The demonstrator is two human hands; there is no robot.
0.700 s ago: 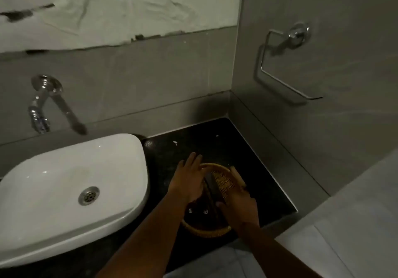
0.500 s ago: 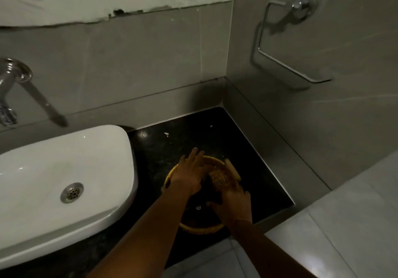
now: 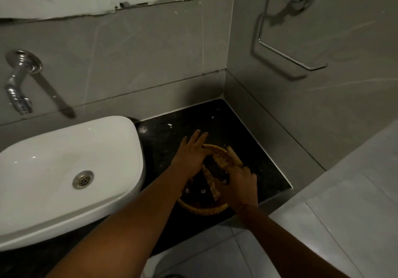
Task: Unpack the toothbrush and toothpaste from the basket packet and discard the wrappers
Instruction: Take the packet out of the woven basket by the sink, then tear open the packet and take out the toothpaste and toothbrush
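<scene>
Nearest the camera, my 2 bare forearms reach forward over the grey floor tiles (image 3: 215,254) to the dark countertop (image 3: 254,148). On it sits a round wicker basket (image 3: 202,207), near the counter's front edge and just right of the white basin (image 3: 53,159).

My right hand (image 3: 240,184) rests over the basket's right side, fingers curled down onto a tan woven packet (image 3: 225,161) whose rolled end pokes out past the far right rim; the grip looks closed on it, though the fingertips are hidden. My left hand (image 3: 191,155) lies flat across the basket's far left rim, fingers extended and together, grasping nothing that I can make out. A second narrow woven piece (image 3: 212,183) stands between the 2 hands inside the basket. 3 small shiny specks show on the dark basket floor; what they are I cannot tell. Toothbrush and toothpaste are not distinguishable.

Farther back, the basin's metal drain (image 3: 83,178) is visible. On the rear wall a chrome tap (image 3: 18,83) projects above the basin. On the right wall hangs a chrome towel ring (image 3: 286,38).
</scene>
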